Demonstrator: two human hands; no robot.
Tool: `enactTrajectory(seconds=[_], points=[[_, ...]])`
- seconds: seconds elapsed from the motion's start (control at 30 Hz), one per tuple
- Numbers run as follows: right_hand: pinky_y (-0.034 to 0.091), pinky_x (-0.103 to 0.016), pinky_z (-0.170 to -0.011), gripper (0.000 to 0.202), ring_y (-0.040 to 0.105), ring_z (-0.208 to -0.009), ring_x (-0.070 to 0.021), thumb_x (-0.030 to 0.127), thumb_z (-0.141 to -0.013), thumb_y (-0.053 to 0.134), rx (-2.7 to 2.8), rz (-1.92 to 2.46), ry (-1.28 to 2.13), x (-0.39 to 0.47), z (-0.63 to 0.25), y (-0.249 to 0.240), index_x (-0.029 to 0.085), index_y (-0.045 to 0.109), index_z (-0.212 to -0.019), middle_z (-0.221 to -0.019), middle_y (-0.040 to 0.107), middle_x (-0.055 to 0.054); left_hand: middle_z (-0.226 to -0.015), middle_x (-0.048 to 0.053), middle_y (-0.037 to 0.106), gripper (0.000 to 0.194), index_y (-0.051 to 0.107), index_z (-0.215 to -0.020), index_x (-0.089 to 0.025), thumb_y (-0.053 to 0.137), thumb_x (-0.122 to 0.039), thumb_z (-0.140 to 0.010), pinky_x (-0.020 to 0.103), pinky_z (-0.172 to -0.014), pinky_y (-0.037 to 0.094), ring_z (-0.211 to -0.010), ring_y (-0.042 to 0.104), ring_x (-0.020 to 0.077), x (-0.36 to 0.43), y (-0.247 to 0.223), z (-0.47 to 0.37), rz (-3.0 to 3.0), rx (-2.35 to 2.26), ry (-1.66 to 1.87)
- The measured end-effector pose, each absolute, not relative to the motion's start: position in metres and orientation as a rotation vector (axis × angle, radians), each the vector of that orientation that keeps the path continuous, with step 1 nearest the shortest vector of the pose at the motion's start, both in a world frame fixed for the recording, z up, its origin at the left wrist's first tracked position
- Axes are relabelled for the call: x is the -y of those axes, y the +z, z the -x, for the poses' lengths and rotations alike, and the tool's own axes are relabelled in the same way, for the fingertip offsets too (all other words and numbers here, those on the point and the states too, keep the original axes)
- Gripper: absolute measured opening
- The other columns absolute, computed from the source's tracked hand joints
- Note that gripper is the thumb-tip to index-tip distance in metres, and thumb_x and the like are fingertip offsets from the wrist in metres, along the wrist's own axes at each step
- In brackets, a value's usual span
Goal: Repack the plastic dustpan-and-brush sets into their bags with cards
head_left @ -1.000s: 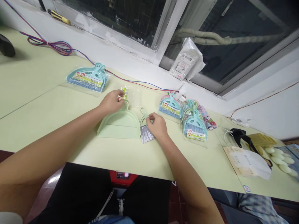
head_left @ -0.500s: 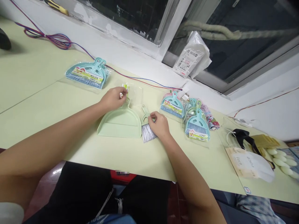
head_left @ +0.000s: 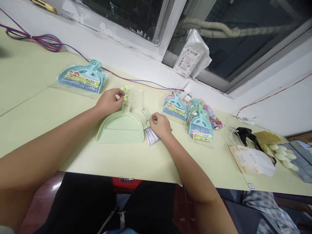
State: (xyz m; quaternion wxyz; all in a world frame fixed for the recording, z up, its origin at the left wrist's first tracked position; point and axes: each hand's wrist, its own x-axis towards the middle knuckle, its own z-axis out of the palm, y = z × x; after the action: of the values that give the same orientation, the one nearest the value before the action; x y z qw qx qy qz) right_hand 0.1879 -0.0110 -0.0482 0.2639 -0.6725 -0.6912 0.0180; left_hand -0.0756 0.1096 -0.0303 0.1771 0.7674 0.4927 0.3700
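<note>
Left hand point(head_left: 110, 102) curled at dustpan point(head_left: 120, 126) handle, right hand point(head_left: 160, 125) with fingers bent over brush point(head_left: 150, 131), grips unclear, on surface point(head_left: 117, 159)

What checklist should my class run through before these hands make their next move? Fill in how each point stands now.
1. Green dustpan out of its packaging, on the table: ok.
2. Small brush unwrapped, beside the dustpan: ok, it is just to the right.
3. Right hand at the brush, with a firm grip: cannot tell; the hand is at the brush, but its grip is unclear.
4. Left hand holding the dustpan's handle: cannot tell; the fingers are close beside it.
5. Clear wrapper well away from the dustpan: not ok, it lies right behind the handle.
</note>
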Motion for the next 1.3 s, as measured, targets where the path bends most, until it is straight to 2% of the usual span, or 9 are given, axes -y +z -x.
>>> enactTrajectory(seconds=[0.93,1.3], points=[[0.045,-0.034,-0.085,0.011,0.063,-0.093,-0.0230,0.028,-0.091,0.059,1.884,1.792,0.051,0.009,-0.192,-0.051,0.023,0.066,-0.098,-0.092,0.073,-0.002,-0.100,0.004,0.077,0.029,0.075,-0.106,-0.024,0.061,-0.034,-0.082,0.033,-0.077,0.051,-0.074,0.068,0.0214,-0.105,-0.029,0.078,-2.040,-1.438,1.043],[0.046,-0.036,-0.088,0.020,0.061,-0.095,-0.0241,0.033,-0.082,0.067,1.872,1.842,0.107,0.015,-0.188,-0.046,0.023,0.066,-0.099,-0.096,0.071,-0.004,-0.100,0.006,0.078,0.031,0.074,-0.109,-0.022,0.061,-0.038,-0.085,0.032,-0.074,0.049,-0.076,0.068,0.0226,-0.097,-0.026,0.080,-2.049,-1.493,0.976]])
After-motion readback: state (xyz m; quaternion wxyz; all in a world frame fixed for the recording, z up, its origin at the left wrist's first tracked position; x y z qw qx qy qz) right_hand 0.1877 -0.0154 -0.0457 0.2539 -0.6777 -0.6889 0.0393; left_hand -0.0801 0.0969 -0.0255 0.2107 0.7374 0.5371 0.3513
